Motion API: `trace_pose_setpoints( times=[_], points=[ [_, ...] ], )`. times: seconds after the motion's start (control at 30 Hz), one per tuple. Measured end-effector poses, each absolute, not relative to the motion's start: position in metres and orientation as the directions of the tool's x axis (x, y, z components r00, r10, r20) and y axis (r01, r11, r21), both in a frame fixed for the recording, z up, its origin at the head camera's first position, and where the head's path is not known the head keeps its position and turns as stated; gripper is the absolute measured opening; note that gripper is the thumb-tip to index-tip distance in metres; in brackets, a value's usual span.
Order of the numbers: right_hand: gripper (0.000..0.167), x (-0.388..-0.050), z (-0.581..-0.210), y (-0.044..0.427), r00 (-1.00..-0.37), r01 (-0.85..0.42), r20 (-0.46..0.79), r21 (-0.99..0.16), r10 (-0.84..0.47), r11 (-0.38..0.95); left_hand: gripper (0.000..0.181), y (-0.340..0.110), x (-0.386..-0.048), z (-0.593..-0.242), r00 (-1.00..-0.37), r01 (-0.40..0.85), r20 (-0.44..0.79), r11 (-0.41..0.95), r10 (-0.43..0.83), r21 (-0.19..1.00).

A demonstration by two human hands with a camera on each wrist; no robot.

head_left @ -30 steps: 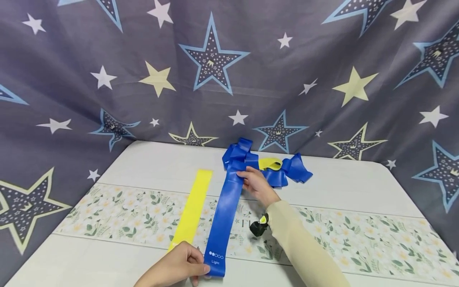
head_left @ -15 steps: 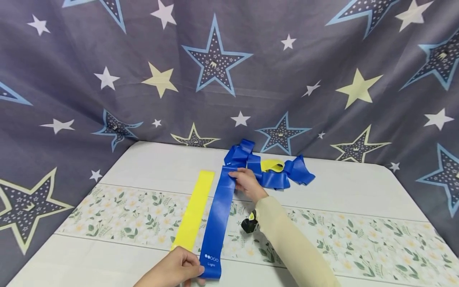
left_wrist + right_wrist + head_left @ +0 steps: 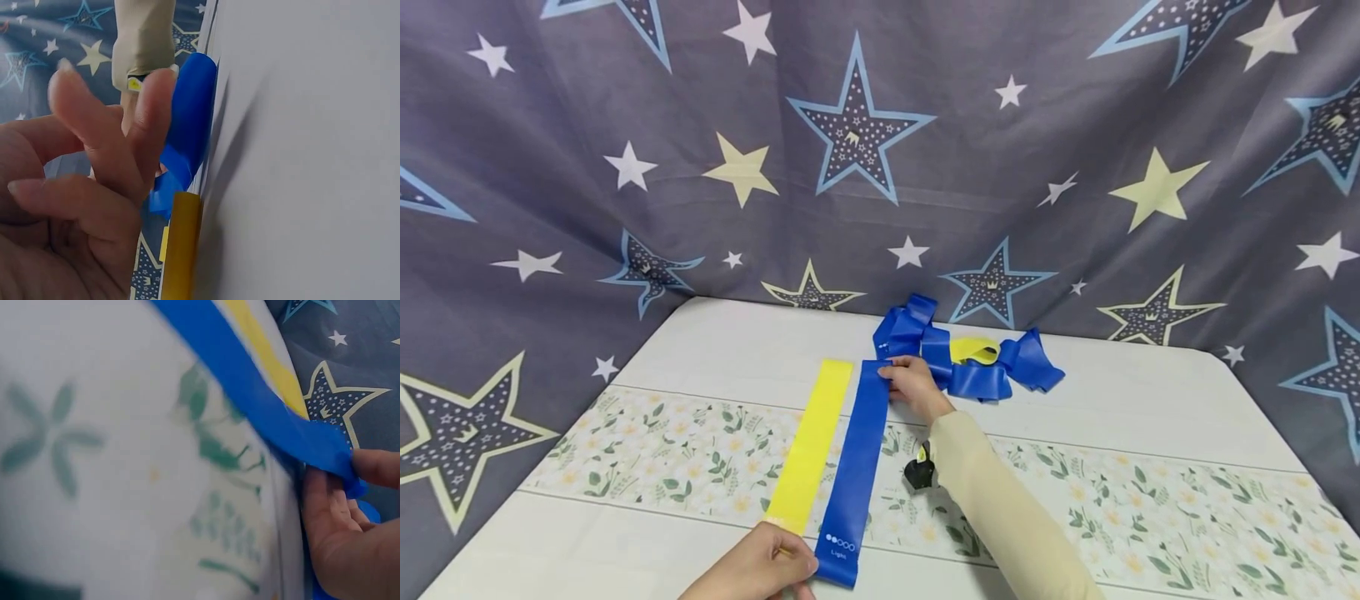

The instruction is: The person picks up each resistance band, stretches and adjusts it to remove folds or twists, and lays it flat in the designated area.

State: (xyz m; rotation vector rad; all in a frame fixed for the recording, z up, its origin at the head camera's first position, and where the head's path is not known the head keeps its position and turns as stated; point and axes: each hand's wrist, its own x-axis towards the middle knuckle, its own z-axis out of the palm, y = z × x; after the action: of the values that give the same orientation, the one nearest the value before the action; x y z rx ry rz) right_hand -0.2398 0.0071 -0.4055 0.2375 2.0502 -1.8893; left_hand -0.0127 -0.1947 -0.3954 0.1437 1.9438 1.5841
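Note:
A long blue band lies flattened on the table, its near end printed "Light" with small dots. My right hand pinches its far end between thumb and fingers; in the right wrist view that hand holds the blue band. At the near left corner, my left hand has its fingertips against the band's edge. The left wrist view shows the left hand with fingers apart beside the blue band. A yellow band lies left of the blue one, its near end partly behind the left hand.
A pile of blue bands with a yellow band among them lies at the table's back edge. Behind hangs a star-patterned cloth. A floral strip crosses the white table.
My right hand has drawn the blue band's far end away from the pile, toward the yellow band, and the band now lies straighter beside it. The left hand stays at the near corner.

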Motion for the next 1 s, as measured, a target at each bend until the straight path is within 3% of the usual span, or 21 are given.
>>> trace_pose_setpoints(
  times=[0.23,0.5,0.77,1.0],
  points=[
    [0.043,-0.240,-0.409,0.012,-0.944,0.276,-0.301,-0.944,-0.134,0.181,0.030,-0.198,-0.012,-0.395,-0.804,-0.302,-0.413,0.306,0.427,0.903],
    [0.045,-0.239,-0.410,0.016,-0.946,0.238,-0.270,-0.954,-0.178,0.181,0.031,-0.200,-0.011,-0.397,-0.797,-0.338,-0.443,0.305,0.410,0.890],
    [0.044,-0.236,-0.407,0.022,-0.948,0.174,-0.213,-0.969,-0.237,0.173,0.029,-0.203,-0.012,-0.398,-0.809,-0.298,-0.448,0.390,0.380,0.871],
    [0.039,-0.234,-0.403,0.025,-0.952,0.140,-0.193,-0.965,-0.236,0.223,0.039,-0.206,-0.011,-0.392,-0.795,-0.378,-0.495,0.351,0.350,0.857]
  ],
)
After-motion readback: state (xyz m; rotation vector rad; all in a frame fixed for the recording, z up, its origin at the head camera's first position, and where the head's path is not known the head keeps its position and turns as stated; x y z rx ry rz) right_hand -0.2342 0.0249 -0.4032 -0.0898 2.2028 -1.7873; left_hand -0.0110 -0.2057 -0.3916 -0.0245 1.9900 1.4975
